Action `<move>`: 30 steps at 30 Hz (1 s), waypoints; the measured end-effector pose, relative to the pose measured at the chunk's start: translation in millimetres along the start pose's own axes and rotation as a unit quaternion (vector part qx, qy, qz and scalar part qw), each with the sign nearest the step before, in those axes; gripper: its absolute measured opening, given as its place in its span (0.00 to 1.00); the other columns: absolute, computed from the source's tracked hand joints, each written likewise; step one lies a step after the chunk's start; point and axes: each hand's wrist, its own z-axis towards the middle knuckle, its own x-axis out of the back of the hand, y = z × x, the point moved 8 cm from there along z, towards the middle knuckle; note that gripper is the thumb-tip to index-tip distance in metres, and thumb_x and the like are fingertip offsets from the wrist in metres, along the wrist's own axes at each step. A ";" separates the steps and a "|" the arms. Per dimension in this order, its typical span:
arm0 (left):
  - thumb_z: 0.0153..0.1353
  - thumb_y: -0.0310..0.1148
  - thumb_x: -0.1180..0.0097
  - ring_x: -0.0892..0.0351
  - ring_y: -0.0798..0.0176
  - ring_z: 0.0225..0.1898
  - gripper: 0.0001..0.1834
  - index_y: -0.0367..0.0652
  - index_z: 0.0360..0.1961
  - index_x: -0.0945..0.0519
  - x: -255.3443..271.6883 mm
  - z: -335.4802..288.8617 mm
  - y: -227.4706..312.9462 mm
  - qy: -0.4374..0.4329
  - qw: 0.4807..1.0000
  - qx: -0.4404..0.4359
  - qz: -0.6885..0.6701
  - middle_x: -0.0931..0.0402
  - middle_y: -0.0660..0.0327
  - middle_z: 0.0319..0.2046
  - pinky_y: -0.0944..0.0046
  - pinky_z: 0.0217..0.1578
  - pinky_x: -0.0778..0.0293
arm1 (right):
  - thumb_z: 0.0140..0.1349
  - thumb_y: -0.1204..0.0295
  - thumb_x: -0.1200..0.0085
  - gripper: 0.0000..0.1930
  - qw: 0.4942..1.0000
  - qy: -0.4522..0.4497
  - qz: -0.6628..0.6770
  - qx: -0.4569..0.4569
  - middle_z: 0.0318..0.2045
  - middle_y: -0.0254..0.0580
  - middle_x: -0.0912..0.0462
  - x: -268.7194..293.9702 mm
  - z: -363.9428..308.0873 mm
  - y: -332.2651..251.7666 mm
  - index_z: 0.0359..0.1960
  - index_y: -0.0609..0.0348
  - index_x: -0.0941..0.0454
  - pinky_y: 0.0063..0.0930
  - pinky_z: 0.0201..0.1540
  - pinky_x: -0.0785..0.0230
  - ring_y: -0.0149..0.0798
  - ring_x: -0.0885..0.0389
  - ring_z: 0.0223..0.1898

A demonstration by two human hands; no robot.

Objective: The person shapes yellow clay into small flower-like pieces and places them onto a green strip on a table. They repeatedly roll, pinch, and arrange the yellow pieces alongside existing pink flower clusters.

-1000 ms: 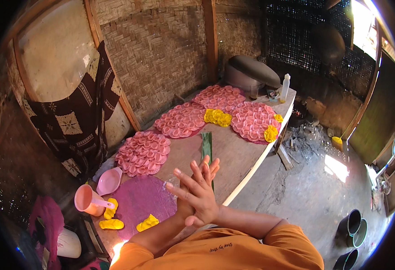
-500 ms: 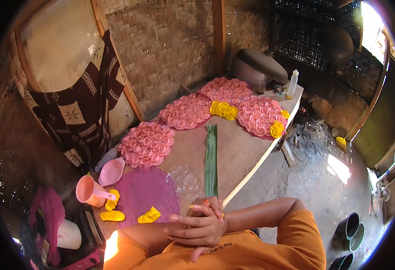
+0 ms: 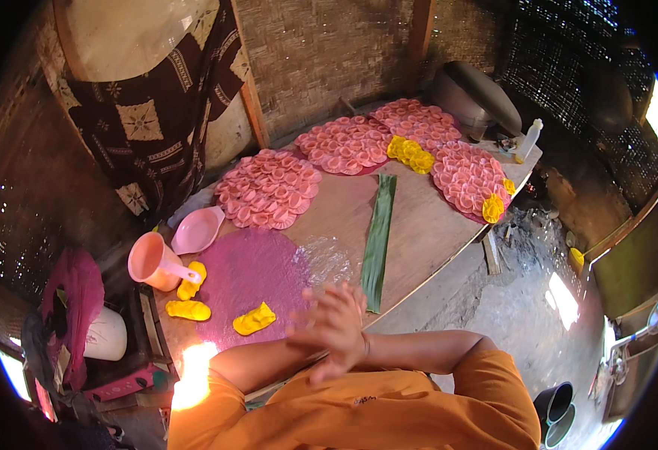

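Both of my hands meet palm against palm over the near edge of the wooden table, smeared by motion. My right hand [image 3: 327, 334] lies in front, its fingers stretched out and apart toward the left. Behind it, my left hand [image 3: 355, 298] is mostly hidden, with only blurred fingertips showing. Whatever lies between the palms is out of sight. Just left of the hands, a lump of yellow dough [image 3: 254, 319] rests on a round purple mat [image 3: 250, 262]. Two more yellow pieces [image 3: 188, 310] lie by a pink mug [image 3: 156, 261]. A long green leaf strip [image 3: 377, 244] stretches away beyond the hands.
Rounds of overlapping pink dough discs [image 3: 269, 189] line the table's far side, with yellow discs [image 3: 411, 154] among them. A pink bowl [image 3: 197, 230], a large dark-lidded pot [image 3: 464, 94] and a clear bottle [image 3: 530, 140] also stand there. Black containers [image 3: 554, 405] sit on the floor at right.
The view has shifted, so the table sits higher and farther right. My hands have moved against each other; yellow bits seen at the fingers before no longer show.
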 end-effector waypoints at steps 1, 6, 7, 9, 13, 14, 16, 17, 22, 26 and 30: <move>0.66 0.62 0.60 0.25 0.61 0.42 0.28 0.50 0.48 0.26 20.4 3.1 -4.2 0.066 0.994 0.080 -0.033 0.24 0.60 0.44 0.55 0.46 0.31 | 0.64 0.35 0.62 0.35 0.999 -0.002 0.005 -0.051 0.55 0.42 0.20 -9.5 1.1 21.1 0.52 0.51 0.19 0.53 0.67 0.52 0.53 0.29 0.61; 0.65 0.65 0.60 0.27 0.52 0.55 0.30 0.55 0.54 0.26 64.0 14.6 12.5 0.192 0.867 0.395 -0.235 0.27 0.55 0.52 0.49 0.58 0.34 | 0.71 0.52 0.57 0.24 0.682 -0.105 0.478 -0.543 0.60 0.48 0.26 -106.9 -32.7 168.9 0.57 0.57 0.25 0.34 0.67 0.45 0.44 0.37 0.68; 0.65 0.66 0.61 0.28 0.50 0.57 0.31 0.55 0.55 0.27 78.9 14.7 23.1 0.275 0.866 0.368 -0.195 0.29 0.54 0.54 0.47 0.59 0.35 | 0.70 0.55 0.55 0.23 0.742 -0.149 0.338 -0.560 0.61 0.50 0.28 -101.2 -37.5 204.0 0.58 0.57 0.26 0.35 0.68 0.46 0.44 0.41 0.70; 0.67 0.66 0.66 0.33 0.45 0.63 0.35 0.55 0.63 0.30 87.1 14.3 43.0 0.354 0.851 0.352 -0.165 0.31 0.53 0.59 0.41 0.64 0.39 | 0.68 0.58 0.50 0.23 0.859 -0.275 -0.116 -0.417 0.64 0.52 0.31 -78.1 -39.0 245.4 0.61 0.55 0.29 0.38 0.69 0.47 0.44 0.44 0.72; 0.69 0.65 0.71 0.43 0.46 0.68 0.36 0.57 0.71 0.43 71.7 33.4 73.8 0.313 0.889 0.308 -0.128 0.39 0.55 0.68 0.41 0.68 0.49 | 0.65 0.61 0.47 0.21 0.866 -0.243 -0.412 -0.143 0.52 0.52 0.21 -64.4 -27.3 246.9 0.58 0.52 0.28 0.46 0.63 0.40 0.48 0.23 0.57; 0.69 0.65 0.72 0.43 0.47 0.68 0.37 0.57 0.71 0.44 70.5 36.1 76.4 0.320 0.884 0.311 -0.137 0.38 0.55 0.68 0.41 0.68 0.48 | 0.65 0.62 0.46 0.20 0.879 -0.255 -0.357 -0.186 0.47 0.50 0.20 -64.4 -25.7 248.0 0.57 0.52 0.28 0.45 0.58 0.36 0.47 0.21 0.49; 0.69 0.65 0.72 0.43 0.47 0.68 0.37 0.57 0.72 0.46 65.1 43.3 77.8 0.293 0.890 0.310 -0.163 0.38 0.55 0.67 0.41 0.68 0.48 | 0.64 0.65 0.44 0.17 0.850 -0.335 -0.236 -0.331 0.38 0.45 0.17 -61.7 -23.3 251.9 0.53 0.52 0.27 0.44 0.48 0.29 0.44 0.16 0.33; 0.69 0.65 0.73 0.43 0.47 0.68 0.37 0.57 0.72 0.45 67.8 44.9 76.4 0.297 0.891 0.312 -0.146 0.38 0.56 0.67 0.41 0.68 0.48 | 0.63 0.66 0.42 0.17 0.887 -0.268 -0.159 -0.340 0.36 0.42 0.17 -49.9 -4.9 237.1 0.53 0.53 0.27 0.40 0.43 0.30 0.40 0.18 0.30; 0.70 0.62 0.68 0.37 0.47 0.64 0.35 0.54 0.70 0.39 83.9 54.9 43.2 0.330 0.878 0.327 -0.115 0.34 0.56 0.64 0.42 0.66 0.44 | 0.62 0.72 0.39 0.18 0.766 0.015 0.428 -0.479 0.33 0.33 0.18 14.5 36.2 181.5 0.52 0.58 0.28 0.19 0.24 0.35 0.23 0.26 0.23; 0.70 0.57 0.59 0.29 0.47 0.57 0.32 0.50 0.68 0.34 43.8 76.3 3.8 0.222 0.846 0.359 -0.327 0.29 0.54 0.60 0.40 0.61 0.36 | 0.64 0.71 0.40 0.24 0.700 -0.028 0.475 -0.532 0.32 0.30 0.19 20.5 14.3 160.2 0.61 0.62 0.28 0.18 0.25 0.33 0.21 0.26 0.24; 0.70 0.55 0.58 0.29 0.51 0.58 0.32 0.42 0.65 0.34 -4.4 75.2 -10.6 0.170 0.833 0.377 -0.368 0.28 0.51 0.58 0.50 0.55 0.28 | 0.61 0.63 0.36 0.27 0.820 -0.242 0.067 -0.514 0.32 0.37 0.19 7.3 -33.4 163.2 0.57 0.66 0.25 0.24 0.38 0.28 0.29 0.21 0.32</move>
